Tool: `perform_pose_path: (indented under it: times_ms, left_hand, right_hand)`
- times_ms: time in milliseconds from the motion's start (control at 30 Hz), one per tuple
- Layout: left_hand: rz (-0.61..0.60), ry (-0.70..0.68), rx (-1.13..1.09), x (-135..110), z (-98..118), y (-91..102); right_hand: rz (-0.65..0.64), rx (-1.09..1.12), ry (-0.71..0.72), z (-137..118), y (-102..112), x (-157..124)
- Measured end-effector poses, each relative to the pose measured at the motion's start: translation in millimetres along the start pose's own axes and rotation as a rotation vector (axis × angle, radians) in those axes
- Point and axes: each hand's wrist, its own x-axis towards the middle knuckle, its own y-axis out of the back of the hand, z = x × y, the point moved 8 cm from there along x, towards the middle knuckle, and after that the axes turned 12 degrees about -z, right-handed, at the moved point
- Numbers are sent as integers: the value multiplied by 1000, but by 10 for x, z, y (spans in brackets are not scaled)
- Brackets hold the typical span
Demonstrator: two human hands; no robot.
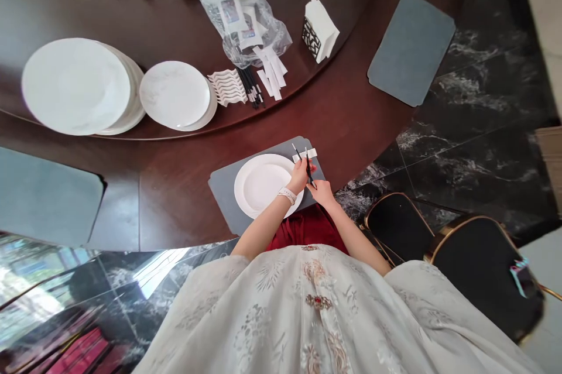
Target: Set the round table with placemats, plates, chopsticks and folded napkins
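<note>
bright glare on lower-left floor (160,271)

Over there, two black, gold-rimmed chairs (485,268) (one overlapping the other) stand by white-veined black floor tiles (461,157).

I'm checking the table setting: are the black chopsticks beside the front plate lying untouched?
No, the left hand holds the black chopsticks beside the plate, with the right hand at their near ends.

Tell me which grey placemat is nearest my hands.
The middle placemat: it bears the white plate, and your left hand and right hand are at its right end. The left placemat and right placemat lie farther off.
</note>
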Motion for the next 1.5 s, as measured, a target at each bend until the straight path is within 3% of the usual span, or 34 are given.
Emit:
perform_pose_path:
  times_ms: [200,300,400,633,767,1000,1300,1400,1500]
  left_hand:
    - [62,-293,943,111,496,306]
    - [-48,-298,1276,198,497,343]
    - [-147,-296,1446,241,356,267]
    - [13,-285,1361,335,217,241]
    - [-3,-309,1262,373,252,346]
    - [-22,-283,1293,351,363,484]
    - [-73,-304,1432,245,369,332]
    - [-56,-358,1472,159,529,357]
    - [163,-377,1463,96,928,688]
  right_hand:
    - [4,-67,-90,449,-137,13]
    - [98,-7,-115,609,-173,19]
    - [198,58,-104,702,-216,19]
    - [342,116,52,649,-263,36]
    - [378,33,197,523,-308,46]
    - [397,-175,150,521,-493,47]
    - [455,-133,97,512,-568,124]
    - [429,-113,116,504,-579,62]
    - [484,-52,141,376,-298,77]
